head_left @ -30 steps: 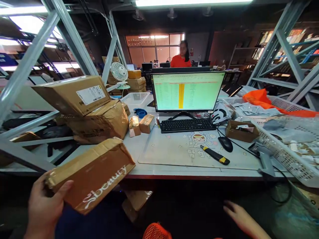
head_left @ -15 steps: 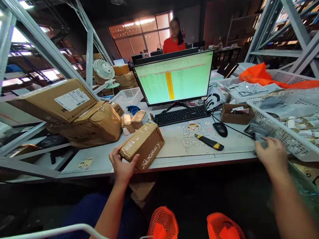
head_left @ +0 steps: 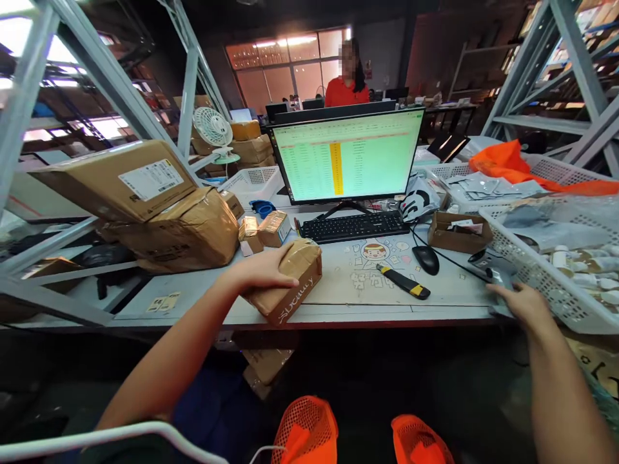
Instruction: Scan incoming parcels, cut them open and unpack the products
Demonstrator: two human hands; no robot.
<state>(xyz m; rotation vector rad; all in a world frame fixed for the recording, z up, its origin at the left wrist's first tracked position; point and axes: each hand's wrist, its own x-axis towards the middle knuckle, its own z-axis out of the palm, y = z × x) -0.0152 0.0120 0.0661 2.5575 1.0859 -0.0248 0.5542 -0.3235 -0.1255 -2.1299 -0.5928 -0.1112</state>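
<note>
My left hand (head_left: 264, 269) lies over the top of a small brown cardboard box (head_left: 296, 293), gripping it with fingers on the far side and the thumb near the lettered face. Clear tape covers parts of the box, which rests at an angle close to the desk's front edge. To the right, my right hand (head_left: 525, 304) is closed around a grey and black device (head_left: 500, 273) that looks like a handheld barcode scanner. Part of its grip is hidden and blurred. Between my hands lies a black and yellow utility knife (head_left: 402, 281).
A monitor (head_left: 348, 158), keyboard (head_left: 355, 225) and mouse (head_left: 426, 260) occupy the desk (head_left: 358, 312). Large cartons (head_left: 193, 232) are stacked left, beside smaller boxes (head_left: 274, 229). An open carton (head_left: 459, 237) and white baskets (head_left: 556, 283) stand right. A person (head_left: 347, 90) is behind the monitor.
My left hand has shifted from the box's near left end to over its top. My right hand has closed around the grey device. The view has tilted slightly.
</note>
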